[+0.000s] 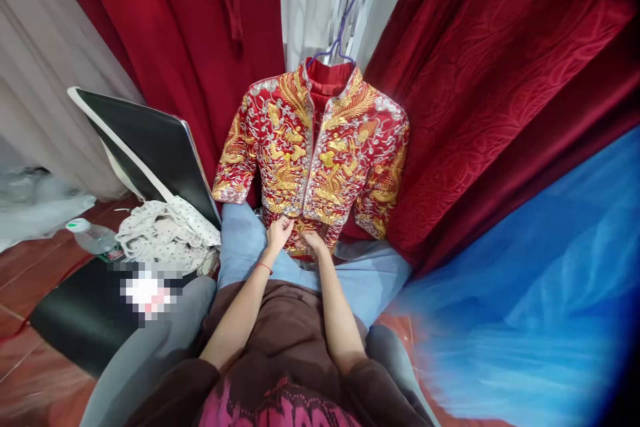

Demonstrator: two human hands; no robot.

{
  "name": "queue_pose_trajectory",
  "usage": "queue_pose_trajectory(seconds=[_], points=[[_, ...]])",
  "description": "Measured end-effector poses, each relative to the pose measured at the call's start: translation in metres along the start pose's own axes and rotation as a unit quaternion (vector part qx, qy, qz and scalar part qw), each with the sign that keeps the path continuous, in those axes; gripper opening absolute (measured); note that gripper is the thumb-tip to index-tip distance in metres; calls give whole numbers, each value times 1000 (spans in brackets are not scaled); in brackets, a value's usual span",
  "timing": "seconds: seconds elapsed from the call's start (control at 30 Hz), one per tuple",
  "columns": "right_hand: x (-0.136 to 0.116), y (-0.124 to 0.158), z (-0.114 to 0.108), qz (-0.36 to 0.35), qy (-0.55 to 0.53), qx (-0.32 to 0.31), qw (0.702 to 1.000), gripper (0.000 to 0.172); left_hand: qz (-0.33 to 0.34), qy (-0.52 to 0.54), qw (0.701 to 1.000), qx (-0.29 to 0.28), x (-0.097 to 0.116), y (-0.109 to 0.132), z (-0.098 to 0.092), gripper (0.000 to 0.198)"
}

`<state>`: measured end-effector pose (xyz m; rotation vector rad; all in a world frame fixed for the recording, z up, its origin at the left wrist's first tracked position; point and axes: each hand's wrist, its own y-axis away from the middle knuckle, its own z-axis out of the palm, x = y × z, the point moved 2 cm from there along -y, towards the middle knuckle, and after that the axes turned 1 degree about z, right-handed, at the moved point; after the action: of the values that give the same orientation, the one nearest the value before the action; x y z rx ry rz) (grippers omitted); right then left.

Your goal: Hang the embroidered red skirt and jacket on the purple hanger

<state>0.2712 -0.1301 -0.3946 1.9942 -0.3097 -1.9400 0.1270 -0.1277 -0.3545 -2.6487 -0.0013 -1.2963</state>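
Note:
A red jacket [330,147] with gold and silver embroidery hangs upright in front of me, its lower part between my knees. A purple hanger [345,20] holds it at the collar. My left hand [280,233] is closed at the front hem, its fingertips pinched on the cloth. Just right of it and slightly lower, my right hand [312,241] is closed with its fingers turned inward, against the red-and-gold embroidered cloth [300,250] below the hem. Whatever its fingertips hold is too small to make out.
Dark red garments [480,113] hang on both sides, with blue tulle [540,280] at the right. On my left are a black seat [75,313], a black flat panel [150,140], a dotted cloth [165,233] and a plastic bottle [93,237]. Part of the seat is pixelated.

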Motion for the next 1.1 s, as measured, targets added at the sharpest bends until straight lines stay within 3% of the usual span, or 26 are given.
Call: queue_pose_trajectory(seconds=[0.13,0.3,0.43,0.6,0.83,1.1], points=[[-15,-13,-2,-17,-84,60,995,20,9,23,1000,-2,0,1,-1,27],[-33,-27,13,-61,-157,129,977,25,33,59,997,-32,5,1,3,26],[-32,-25,15,-64,-177,147,971,22,41,84,994,-50,5,-5,8,25],[-24,-23,2,-25,-181,163,970,24,30,108,992,-55,9,-16,20,25],[-25,-26,-8,-6,-143,139,980,28,-12,120,991,-55,14,-22,36,26],[-6,5,4,-2,-119,83,989,28,-20,111,993,-21,36,-21,31,34]])
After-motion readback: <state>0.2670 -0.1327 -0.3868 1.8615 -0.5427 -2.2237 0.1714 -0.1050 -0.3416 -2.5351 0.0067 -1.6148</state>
